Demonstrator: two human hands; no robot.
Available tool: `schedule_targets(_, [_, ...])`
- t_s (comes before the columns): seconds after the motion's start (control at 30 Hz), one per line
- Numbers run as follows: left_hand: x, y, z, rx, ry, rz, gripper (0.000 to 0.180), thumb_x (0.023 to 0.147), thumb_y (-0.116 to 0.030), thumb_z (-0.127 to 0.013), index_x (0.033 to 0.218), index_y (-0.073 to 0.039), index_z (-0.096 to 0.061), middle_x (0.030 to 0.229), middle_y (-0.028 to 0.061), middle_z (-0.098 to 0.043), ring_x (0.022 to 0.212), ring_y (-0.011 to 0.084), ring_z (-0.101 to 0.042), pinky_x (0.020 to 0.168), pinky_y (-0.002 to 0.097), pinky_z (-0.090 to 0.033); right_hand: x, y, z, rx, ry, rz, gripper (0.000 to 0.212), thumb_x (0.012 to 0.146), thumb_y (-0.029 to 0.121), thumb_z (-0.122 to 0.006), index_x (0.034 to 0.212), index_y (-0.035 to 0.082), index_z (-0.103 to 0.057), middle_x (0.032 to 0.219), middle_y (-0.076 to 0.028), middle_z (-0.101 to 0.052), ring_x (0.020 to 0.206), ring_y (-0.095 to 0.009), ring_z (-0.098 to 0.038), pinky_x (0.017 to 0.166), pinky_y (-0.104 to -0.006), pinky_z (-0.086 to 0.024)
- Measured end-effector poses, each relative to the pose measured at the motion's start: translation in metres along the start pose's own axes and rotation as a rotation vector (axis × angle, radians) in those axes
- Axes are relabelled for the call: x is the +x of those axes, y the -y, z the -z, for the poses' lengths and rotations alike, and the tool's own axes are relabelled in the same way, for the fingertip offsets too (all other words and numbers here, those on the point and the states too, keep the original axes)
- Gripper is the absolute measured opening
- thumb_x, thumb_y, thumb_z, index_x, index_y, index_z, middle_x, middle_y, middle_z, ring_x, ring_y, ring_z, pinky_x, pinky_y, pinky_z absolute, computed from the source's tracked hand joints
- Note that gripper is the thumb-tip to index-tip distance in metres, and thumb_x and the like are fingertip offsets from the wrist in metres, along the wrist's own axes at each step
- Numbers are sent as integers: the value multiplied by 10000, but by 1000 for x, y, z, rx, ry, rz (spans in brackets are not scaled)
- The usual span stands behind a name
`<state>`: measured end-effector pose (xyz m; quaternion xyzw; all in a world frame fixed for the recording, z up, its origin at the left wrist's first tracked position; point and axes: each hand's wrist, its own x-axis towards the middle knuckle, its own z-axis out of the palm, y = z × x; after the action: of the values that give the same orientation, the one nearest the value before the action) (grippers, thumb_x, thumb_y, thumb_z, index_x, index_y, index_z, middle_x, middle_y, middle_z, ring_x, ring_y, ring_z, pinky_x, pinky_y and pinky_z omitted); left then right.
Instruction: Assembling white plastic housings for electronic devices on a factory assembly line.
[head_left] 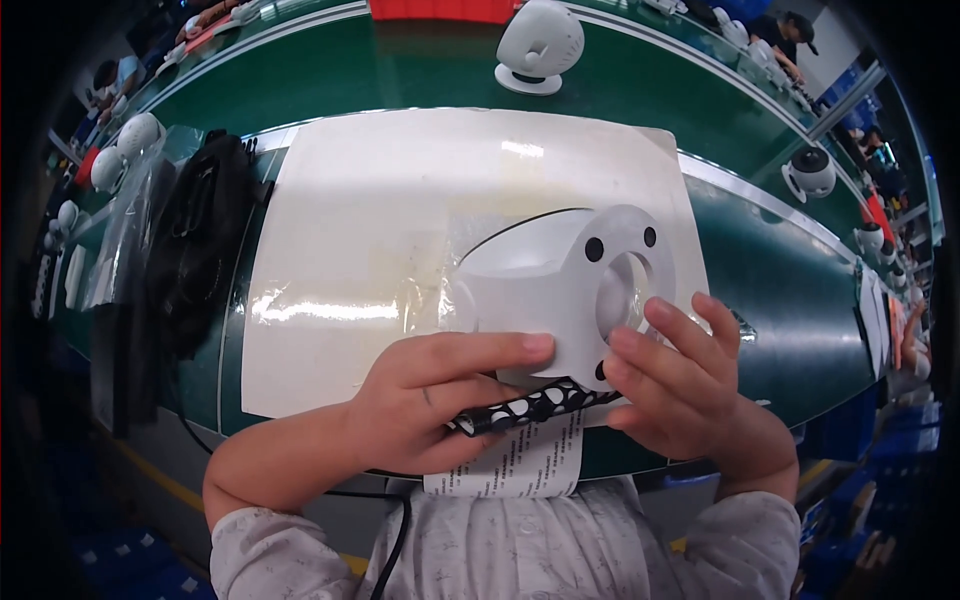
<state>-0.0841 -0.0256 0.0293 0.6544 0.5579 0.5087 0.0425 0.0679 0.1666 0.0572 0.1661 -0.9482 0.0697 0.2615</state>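
A white rounded plastic appliance (520, 285) lies tilted on the work mat, its ring-shaped base turned toward the right and up. Round black pads (593, 250) sit on that base ring, one of them partly hidden by my fingertips. My left hand (440, 395) is closed, fingers on the near side of the housing, and grips a black strip with round cut-outs (545, 403). A printed white backing paper (510, 463) hangs below the strip. With fingers apart, my right hand (680, 375) touches the base ring near its lower pad; its thumb is by the strip's end.
The pale mat (340, 200) lies on a green bench. A black bag (205, 220) and clear plastic wrap (125, 240) are at left. Across the far belt stand another white appliance (540, 50) and a red bin (440, 10). More units and people line the sides.
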Motion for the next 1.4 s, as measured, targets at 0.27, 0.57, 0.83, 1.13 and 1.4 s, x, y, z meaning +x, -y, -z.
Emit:
schedule_targets(0.27, [4,2,-10,33,-54,-150,157,641,-50,-595,791,-5,-602,1121,177,-510,702,219,-583,560,282,-464,6,2,-9,293,-166,-107,156,743,252,-606,835,126,-609,1088,-22,-554,1035,-258,-484,910,-394,-264])
schedule_targets(0.57, [22,1,-29,123,-69,-59,163,628,-67,-618,777,-5,-592,1110,192,-512,713,211,-584,534,273,-456,-15,-54,0,360,-346,-172,69,652,101,-614,681,105,-552,1042,-76,-553,1072,-293,-449,863,-367,-322])
schedule_targets(0.83, [33,2,-40,157,-65,-80,260,542,-37,-637,789,0,-567,1107,173,-518,643,186,-549,494,261,-412,-26,-61,23,243,-151,-211,66,643,54,-581,696,72,-546,1056,-67,-551,1101,-292,-432,875,-399,-310])
schedule_targets(1.13, [41,1,-43,189,-56,-101,280,513,-33,-646,779,-5,-562,1096,163,-526,601,181,-522,497,261,-402,-32,-38,46,-253,73,-134,103,659,189,-635,712,106,-605,998,-1,-577,1080,-235,-446,914,-418,-293])
schedule_targets(1.4, [41,5,-46,218,-73,-59,239,561,-11,-669,768,-15,-550,1103,166,-518,672,191,-539,513,262,-410,-35,-81,37,374,-35,-649,234,656,188,-689,798,66,-549,866,-45,-563,828,-176,-528,808,-307,-373])
